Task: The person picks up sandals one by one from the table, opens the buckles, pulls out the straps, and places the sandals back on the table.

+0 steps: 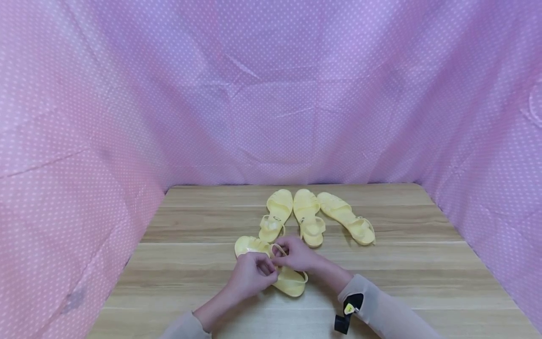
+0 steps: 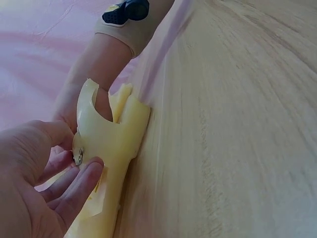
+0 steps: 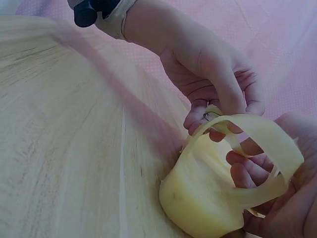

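**Near sandal (image 1: 290,282) gripped at its strap**

Viewing remotely, I take the grip as my dial centre in the head view. Left hand (image 1: 252,274) reaches in from eight o'clock, fingertips drawn to a tight pinch at the buckle (image 2: 79,156), on the sandal's side. Right hand (image 1: 298,254) reaches in from four, fingers curled on the strap (image 3: 270,139); I cannot tell its exact thumb contact. Sandal sits under and between both hands on the wooden table (image 1: 169,268): toe toward ten o'clock, heel toward between four and five. I log three more yellow ones, ungripped: first sandal (image 1: 280,203) at twelve, second sandal (image 1: 305,203) at one, third sandal (image 1: 338,209) at two.
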Motion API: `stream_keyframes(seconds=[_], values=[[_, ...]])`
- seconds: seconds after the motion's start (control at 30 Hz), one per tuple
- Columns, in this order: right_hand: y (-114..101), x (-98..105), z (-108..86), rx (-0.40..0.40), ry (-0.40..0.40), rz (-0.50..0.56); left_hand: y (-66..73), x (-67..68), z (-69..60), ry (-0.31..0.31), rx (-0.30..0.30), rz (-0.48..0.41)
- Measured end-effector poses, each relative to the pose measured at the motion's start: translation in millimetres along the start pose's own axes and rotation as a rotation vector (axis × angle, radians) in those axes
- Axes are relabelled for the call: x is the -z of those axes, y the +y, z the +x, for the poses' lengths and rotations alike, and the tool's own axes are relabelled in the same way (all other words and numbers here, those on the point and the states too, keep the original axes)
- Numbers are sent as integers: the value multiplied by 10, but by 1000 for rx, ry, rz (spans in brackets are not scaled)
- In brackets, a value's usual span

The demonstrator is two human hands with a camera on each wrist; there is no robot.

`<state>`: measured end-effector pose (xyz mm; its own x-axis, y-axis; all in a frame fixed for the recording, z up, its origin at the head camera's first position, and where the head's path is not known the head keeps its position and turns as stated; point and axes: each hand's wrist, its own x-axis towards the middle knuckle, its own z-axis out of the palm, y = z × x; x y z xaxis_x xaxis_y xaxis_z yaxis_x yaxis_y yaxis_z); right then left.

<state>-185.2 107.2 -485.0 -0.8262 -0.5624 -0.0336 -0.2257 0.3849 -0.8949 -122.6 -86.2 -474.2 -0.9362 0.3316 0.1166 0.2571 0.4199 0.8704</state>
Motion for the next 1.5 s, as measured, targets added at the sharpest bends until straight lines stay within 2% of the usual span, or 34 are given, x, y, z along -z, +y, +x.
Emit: stream_keyframes(seconds=[0.2, 0.57, 1.0, 1.27, 1.4, 1.5], values=[[4, 5, -6, -15, 27, -16, 2, 6, -19, 25, -4, 2], [22, -8, 0, -3, -21, 51, -18, 13, -44, 21, 2, -21], [-33, -22, -34, -108, 83, 161, 16, 28, -54, 14, 18, -8], [-24, -20, -33, -54, 46, 137, 31, 44, -63, 24, 9, 5], [-20, 1, -37, -53, 12, 130, 31, 39, -71, 29, 2, 6], [-9, 8, -49, -60, 25, 146, 26, 26, -75, 35, 1, 5]])
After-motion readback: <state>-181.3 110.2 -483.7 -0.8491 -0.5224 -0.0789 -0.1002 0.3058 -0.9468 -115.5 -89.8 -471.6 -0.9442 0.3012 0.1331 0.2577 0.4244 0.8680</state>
